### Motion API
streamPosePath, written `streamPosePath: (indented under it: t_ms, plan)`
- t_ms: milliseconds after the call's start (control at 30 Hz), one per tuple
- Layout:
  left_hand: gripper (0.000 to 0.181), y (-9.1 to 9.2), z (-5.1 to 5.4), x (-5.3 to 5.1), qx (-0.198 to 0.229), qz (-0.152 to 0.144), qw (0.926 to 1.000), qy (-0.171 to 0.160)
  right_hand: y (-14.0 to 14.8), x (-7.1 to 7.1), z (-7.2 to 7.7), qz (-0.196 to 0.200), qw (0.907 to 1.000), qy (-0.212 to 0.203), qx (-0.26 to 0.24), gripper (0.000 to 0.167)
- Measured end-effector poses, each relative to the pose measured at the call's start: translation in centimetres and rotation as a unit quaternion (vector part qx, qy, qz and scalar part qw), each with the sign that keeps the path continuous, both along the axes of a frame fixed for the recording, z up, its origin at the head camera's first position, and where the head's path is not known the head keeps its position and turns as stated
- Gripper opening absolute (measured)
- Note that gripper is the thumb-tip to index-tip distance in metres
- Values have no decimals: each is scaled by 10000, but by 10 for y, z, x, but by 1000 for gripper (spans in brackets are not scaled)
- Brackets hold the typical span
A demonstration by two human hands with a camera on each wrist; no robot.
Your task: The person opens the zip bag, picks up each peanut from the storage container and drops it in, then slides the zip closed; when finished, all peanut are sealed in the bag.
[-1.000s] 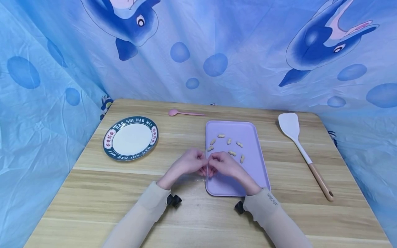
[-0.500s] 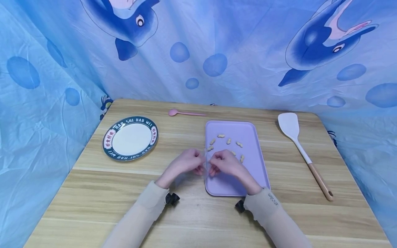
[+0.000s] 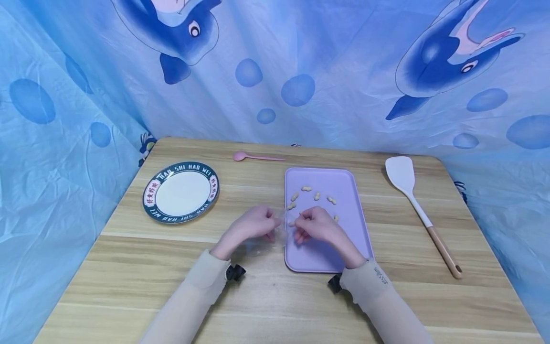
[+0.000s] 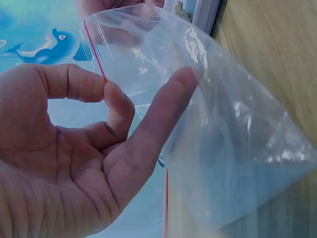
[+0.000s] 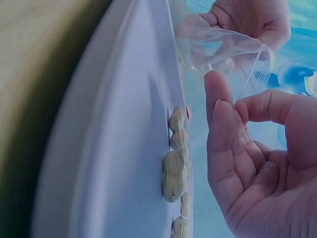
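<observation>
A clear zip-seal plastic bag [image 4: 237, 134] with a red line along its mouth hangs between my hands, over the left edge of a lilac tray [image 3: 311, 260]. My left hand [image 3: 253, 223] pinches the mouth of the bag between thumb and a finger. On the opposite side, my right hand [image 3: 318, 223] pinches the bag near its seal, above the tray. Several peanuts in shells [image 3: 317, 196] lie scattered on the tray just beyond the right hand, which hides some of them. In the right wrist view, peanuts [image 5: 173, 173] appear beside the right fingers.
A plate [image 3: 185, 193] with a dark green lettered rim stands at the left of the wooden table [image 3: 275, 310]. A pink spoon [image 3: 258, 157] lies at the back. To the right is a white spatula [image 3: 401, 174] with a wooden handle.
My hands have moved slightly apart, the left one shifting left and the right one a little right. More of the bag now shows spread beneath the left hand.
</observation>
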State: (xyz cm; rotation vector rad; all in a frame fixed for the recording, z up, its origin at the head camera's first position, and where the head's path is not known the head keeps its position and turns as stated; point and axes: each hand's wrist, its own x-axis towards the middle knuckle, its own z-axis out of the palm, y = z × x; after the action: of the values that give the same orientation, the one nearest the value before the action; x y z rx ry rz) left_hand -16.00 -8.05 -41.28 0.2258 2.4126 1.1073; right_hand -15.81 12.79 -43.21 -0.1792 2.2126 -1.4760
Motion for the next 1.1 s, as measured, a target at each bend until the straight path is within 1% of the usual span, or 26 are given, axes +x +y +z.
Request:
streamPosePath:
  t_ms: [200,333,400,733,800,900,1000,1100]
  plan:
    - [35,-3,4,1,-328,-75,9994,85,4,-1,2,-48,9997,49,219,23]
    - [36,-4,5,0,-542,10,9985,93,6,-3,2,-65,9992,61,378,22]
    - [37,-4,5,0,-640,52,9978,152,6,-3,2,-82,9990,48,445,22]
    - [37,-2,2,1,-1025,243,9914,780,7,-3,4,-128,9972,88,727,22]
    - [36,-2,2,1,-1005,237,9912,834,7,-2,4,-142,9973,87,722,22]
    - [39,-3,2,1,-932,153,9915,890,7,-2,5,-158,9974,101,697,22]
    - [41,-4,4,2,-860,56,9919,938,7,-2,6,-163,9976,123,660,22]
    - [38,-4,7,2,-828,-4,9921,939,8,-2,6,-148,9978,151,632,22]
